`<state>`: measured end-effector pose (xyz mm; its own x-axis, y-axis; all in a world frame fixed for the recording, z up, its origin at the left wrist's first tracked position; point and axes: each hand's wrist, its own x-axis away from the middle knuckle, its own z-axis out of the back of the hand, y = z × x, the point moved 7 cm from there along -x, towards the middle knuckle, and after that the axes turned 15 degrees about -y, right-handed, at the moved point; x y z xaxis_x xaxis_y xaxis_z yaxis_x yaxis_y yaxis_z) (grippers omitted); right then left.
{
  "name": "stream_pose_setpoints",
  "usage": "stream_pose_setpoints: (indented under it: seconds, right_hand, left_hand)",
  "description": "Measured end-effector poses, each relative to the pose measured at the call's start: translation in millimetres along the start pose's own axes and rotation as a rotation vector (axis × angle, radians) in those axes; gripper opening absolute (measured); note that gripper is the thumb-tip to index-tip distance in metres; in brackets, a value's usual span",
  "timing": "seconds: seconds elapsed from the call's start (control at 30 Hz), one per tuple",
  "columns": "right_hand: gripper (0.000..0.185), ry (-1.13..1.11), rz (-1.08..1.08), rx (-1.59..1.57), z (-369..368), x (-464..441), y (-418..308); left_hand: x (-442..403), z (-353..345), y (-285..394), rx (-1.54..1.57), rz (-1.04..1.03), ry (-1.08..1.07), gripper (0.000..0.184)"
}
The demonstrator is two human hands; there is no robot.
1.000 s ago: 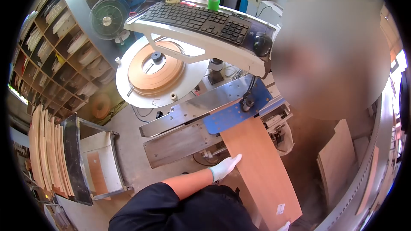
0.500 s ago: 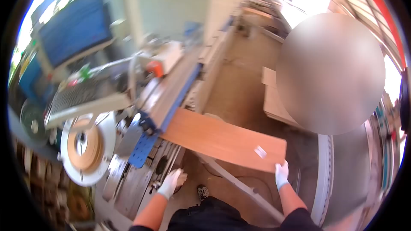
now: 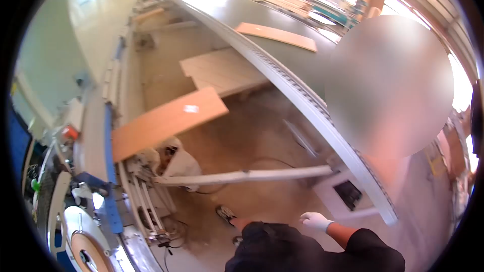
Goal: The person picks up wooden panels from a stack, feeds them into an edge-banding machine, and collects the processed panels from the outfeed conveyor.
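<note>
My right hand (image 3: 315, 220), in a white glove with the fingers curled in, hangs in front of my body and holds nothing that I can see. It is apart from the board and nearest to a white box-like unit with a dark opening (image 3: 348, 195). My left hand is out of view. An orange-brown wood-look board (image 3: 169, 123) with a small white label (image 3: 190, 109) juts out from the blue-edged machine (image 3: 109, 146) on the left, with neither hand on it.
A long grey table with a metal rail edge (image 3: 302, 103) runs along the right, bearing another board (image 3: 277, 36). Pale panels (image 3: 227, 73) lie beyond the jutting board. A white bar (image 3: 247, 175) crosses low ahead. An edging roll (image 3: 85, 252) sits lower left.
My right hand has let go of the board's end and come back toward my body. My view has turned right, and my left hand has left it.
</note>
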<state>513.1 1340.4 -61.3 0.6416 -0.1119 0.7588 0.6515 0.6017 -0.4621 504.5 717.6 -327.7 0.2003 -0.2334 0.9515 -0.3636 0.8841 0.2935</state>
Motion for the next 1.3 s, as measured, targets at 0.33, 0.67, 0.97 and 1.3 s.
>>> stream_pose_setpoints:
  seconds: [0.33, 0.67, 0.97, 1.3]
  right_hand:
    - [0.028, 0.783, 0.005, -0.199, 78.1, 146.3, 118.6]
    - [0.02, 1.429, 0.022, -0.11, 192.9, 267.7, 267.1]
    - [0.036, 1.332, -0.207, -0.865, 207.9, 239.8, 600.0]
    - [0.063, 1.081, -0.477, -0.617, 202.6, 180.7, 633.2]
  left_hand:
    - [-33.3, 54.1, 209.1, 0.46, -0.424, 0.087, 0.037]
    - [65.4, -40.1, 494.3, 0.427, -0.559, 0.089, 0.051]
    - [145.6, -249.7, 758.8, 0.037, -1.101, 0.084, 0.03]
    - [148.7, -384.7, 942.9, -0.379, -1.158, -0.158, 0.034]
